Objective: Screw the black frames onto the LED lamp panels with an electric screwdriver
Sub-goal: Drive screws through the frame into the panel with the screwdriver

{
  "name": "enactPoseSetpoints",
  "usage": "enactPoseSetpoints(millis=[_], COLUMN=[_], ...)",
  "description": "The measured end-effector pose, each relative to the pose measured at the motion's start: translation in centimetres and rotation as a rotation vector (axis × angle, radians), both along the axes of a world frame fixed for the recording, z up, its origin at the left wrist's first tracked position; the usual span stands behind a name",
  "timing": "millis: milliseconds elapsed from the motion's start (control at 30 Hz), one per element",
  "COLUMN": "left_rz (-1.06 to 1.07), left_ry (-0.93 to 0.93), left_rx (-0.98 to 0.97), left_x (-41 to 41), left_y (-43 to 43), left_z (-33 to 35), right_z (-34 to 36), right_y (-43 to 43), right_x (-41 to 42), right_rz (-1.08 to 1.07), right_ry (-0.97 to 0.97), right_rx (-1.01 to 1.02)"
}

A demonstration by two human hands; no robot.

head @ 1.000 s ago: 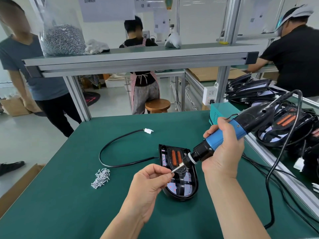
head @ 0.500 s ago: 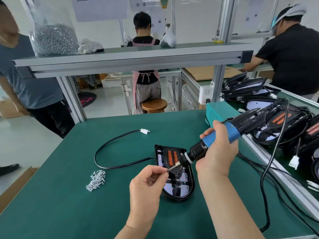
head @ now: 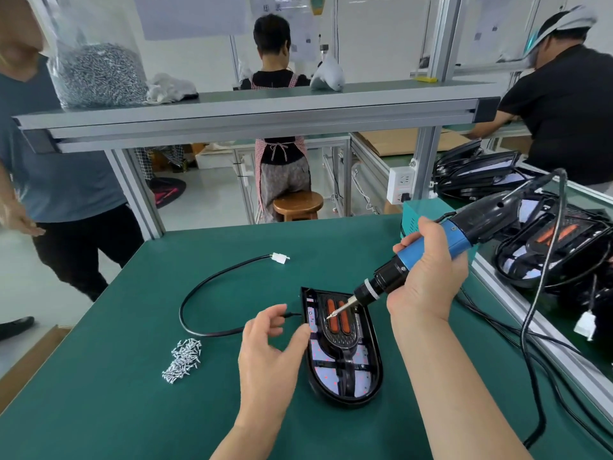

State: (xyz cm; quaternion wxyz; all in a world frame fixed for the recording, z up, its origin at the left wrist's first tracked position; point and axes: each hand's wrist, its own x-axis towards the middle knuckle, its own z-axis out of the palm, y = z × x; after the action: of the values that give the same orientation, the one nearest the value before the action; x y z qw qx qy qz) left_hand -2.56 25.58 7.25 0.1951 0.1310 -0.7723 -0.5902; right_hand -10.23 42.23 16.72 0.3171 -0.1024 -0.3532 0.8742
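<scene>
Head view: the left hand (head: 268,343) has let go of the bit tip it was pinching a second ago, and its fingers now hang relaxed beside the left edge of the lamp (head: 345,360), mid-table. The right hand (head: 428,273) grasps the screwdriver (head: 388,278), bit poised over the lamp. A screw (head: 329,315) seems loaded, ready for driving.

Lamp panel (head: 345,358) rim behind left hand (head: 265,353)

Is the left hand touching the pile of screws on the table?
Apart. The head view shows bare green table between the left hand and the pile of screws.
</scene>
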Motion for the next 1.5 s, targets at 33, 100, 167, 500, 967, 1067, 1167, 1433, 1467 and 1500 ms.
enactPoseSetpoints(millis=[33,100,167,500,967,1067,1167,1433,1467,1500], left_rz=[-0.018,-0.132,-0.223,-0.345,-0.331,-0.328,-0.336,-0.332,-0.336,-0.342], left_ry=[-0.102,-0.321,-0.454,-0.512,-0.501,-0.501,-0.5,-0.51,-0.511,-0.511], left_rx=[-0.013,-0.031,-0.066,0.218,0.211,0.208,0.216,0.203,0.206,0.212], left_x=[-0.7,-2.1,-3.3,-5.5,-5.8,-5.8,-5.8,-5.7,-5.7,-5.7], left_y=[0.0,0.4,1.0,0.7,0.5,0.4,0.4,0.5,0.5,0.6], left_z=[0.2,0.5,0.4,-1.3,-2.0,-2.1,-2.0,-1.7,-1.7,-1.6], right_z=[0.2,0.5,0.6,-0.8,-2.0,-2.0,-1.9,-1.7,-1.7,-1.8], right_y=[-0.1,-0.4,-1.0,-5.2,-6.2,-6.3,-6.6,-7.1,-7.1,-7.1], right_x=[-0.6,-1.9,-3.3,-7.7,-8.3,-8.4,-8.5,-8.2,-8.3,-8.2], right_rz=[-0.003,-0.005,-0.002,0.16,0.181,0.193,0.231,0.329,0.331,0.333], right_ry=[0.012,0.034,0.043,0.051,0.024,0.029,0.05,0.139,0.141,0.142], right_rx=[0.017,0.06,0.111,0.322,0.38,0.384,0.394,0.414,0.421,0.428])
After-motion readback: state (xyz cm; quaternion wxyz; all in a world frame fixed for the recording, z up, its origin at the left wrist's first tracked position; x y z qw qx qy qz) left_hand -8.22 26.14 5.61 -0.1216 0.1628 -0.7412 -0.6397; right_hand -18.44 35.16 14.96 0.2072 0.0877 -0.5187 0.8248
